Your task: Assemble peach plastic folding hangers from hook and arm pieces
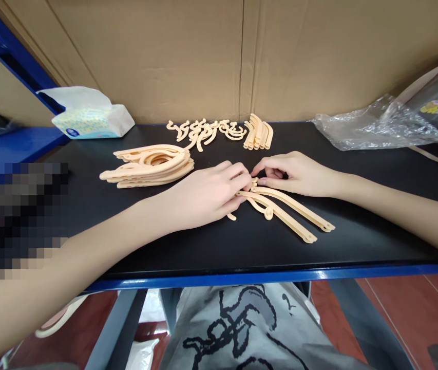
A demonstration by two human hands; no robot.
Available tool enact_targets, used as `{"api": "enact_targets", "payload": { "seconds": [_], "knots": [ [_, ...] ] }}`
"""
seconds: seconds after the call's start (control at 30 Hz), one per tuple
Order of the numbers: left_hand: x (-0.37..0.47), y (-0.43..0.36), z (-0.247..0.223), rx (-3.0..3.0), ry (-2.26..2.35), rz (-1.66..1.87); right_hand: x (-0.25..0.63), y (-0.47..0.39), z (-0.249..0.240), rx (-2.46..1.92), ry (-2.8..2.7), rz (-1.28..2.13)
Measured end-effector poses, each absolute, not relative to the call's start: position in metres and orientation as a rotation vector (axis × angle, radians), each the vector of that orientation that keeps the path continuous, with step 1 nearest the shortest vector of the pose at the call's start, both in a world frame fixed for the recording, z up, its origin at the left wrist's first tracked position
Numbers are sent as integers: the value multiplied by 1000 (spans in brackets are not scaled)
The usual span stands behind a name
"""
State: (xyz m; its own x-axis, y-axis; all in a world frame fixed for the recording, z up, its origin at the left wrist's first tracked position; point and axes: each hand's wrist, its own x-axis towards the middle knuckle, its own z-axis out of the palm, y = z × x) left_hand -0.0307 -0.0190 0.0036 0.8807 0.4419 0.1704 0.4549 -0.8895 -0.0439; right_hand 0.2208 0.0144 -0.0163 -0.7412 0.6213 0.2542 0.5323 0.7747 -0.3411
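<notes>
My left hand (221,192) is closed over the joined end of several peach plastic hanger parts on the black table. Two long curved hanger arms (282,215) fan out from under it toward the lower right. A thin curved piece with a curled end (268,213), which looks like a hanger hook, lies beside them. My right hand (293,173) has thumb and index finger pinched at a small peach part (254,182) by the same joint. My left fingers partly cover the joint, so how the parts fit together is hidden.
A pile of folded hangers (157,177) lies left of my left hand. Loose hooks (203,134) and stacked hanger arms (258,132) sit at the back. A tissue pack (91,121) stands back left, and a clear plastic bag (376,126) lies back right against the cardboard wall (188,61).
</notes>
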Motion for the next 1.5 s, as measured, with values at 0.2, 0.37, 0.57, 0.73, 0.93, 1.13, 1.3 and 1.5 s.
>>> {"api": "enact_targets", "payload": {
  "seconds": [0.2,0.37,0.57,0.73,0.93,1.13,1.3,1.5],
  "knots": [
    [-29,-22,5,-2936,-727,-179,221,14,-15,-861,-2612,363],
    [-28,-24,5,-2893,-723,-138,221,14,-15,-861,-2612,372],
    [-28,-25,4,-2846,-725,-79,221,13,-14,-871,-2606,378],
    [-27,-25,5,-2867,-728,-93,221,14,-16,-876,-2605,370],
    [-28,-23,7,-2911,-722,-128,222,15,-18,-889,-2623,327],
    [-29,-21,7,-2962,-712,-189,221,14,-17,-875,-2615,337],
    [-29,-21,8,-2967,-721,-198,221,14,-17,-879,-2617,345],
    [-30,-22,7,-2981,-733,-212,221,14,-17,-892,-2617,361]
  ]
}}
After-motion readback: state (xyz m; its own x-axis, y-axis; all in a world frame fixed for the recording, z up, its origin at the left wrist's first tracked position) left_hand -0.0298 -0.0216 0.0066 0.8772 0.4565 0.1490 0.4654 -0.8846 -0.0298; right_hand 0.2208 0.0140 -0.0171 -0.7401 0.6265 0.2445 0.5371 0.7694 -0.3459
